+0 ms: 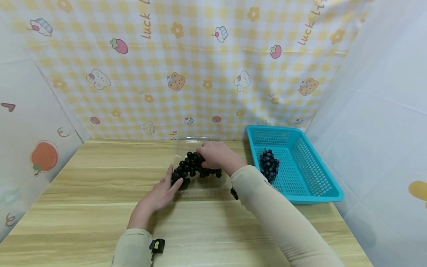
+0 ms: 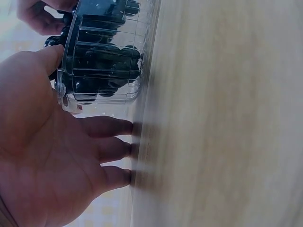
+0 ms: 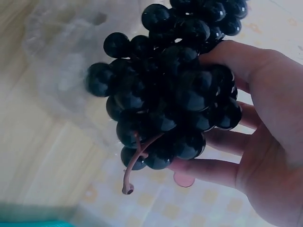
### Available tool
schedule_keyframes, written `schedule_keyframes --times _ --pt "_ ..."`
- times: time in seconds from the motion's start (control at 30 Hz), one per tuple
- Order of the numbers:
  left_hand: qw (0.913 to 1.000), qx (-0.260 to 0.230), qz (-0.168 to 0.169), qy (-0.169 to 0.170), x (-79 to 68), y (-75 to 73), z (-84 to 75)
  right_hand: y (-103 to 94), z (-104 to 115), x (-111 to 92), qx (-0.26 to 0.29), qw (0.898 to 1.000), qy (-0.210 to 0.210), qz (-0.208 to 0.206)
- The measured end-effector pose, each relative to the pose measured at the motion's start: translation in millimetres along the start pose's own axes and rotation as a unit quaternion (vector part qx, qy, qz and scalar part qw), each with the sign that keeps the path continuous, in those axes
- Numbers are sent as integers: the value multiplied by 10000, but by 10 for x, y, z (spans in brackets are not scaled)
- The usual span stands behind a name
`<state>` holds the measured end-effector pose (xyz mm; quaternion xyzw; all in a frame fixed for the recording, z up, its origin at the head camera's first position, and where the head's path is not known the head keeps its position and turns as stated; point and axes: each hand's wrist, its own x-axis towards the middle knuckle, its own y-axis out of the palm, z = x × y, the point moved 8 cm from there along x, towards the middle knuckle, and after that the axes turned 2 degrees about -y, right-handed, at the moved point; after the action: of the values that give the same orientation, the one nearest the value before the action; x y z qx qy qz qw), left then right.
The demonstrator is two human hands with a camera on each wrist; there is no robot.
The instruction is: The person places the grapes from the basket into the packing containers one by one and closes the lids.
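We should brace the clear rectangular plastic box (image 2: pixel 125 38) with our spread left hand (image 1: pixel 161 193), lifting gently with our right hand (image 1: pixel 216 154) pinching the glossy black grape cluster (image 3: pixel 158 94).

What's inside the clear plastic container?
Black grapes, visible through the clear plastic container and above its rim; the right hand grips some. The floor beneath them is covered, so anything there can't be seen.
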<state>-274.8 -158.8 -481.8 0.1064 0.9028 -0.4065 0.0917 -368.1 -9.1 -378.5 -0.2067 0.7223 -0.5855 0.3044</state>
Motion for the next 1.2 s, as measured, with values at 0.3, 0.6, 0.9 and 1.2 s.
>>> schedule_keyframes --times 0.3,0.6,0.9,1.2 --pt "9999 63 -7 100 12 -3 -11 130 -7 1 -485 9987 16 -120" --pt "10000 63 -40 42 3 13 5 211 12 -62 -310 9993 219 23" --pt "10000 21 -16 43 1 39 15 407 2 -156 -206 9976 603 272" --pt "9999 28 -42 108 12 39 28 472 33 -96 -894 9956 207 -170"
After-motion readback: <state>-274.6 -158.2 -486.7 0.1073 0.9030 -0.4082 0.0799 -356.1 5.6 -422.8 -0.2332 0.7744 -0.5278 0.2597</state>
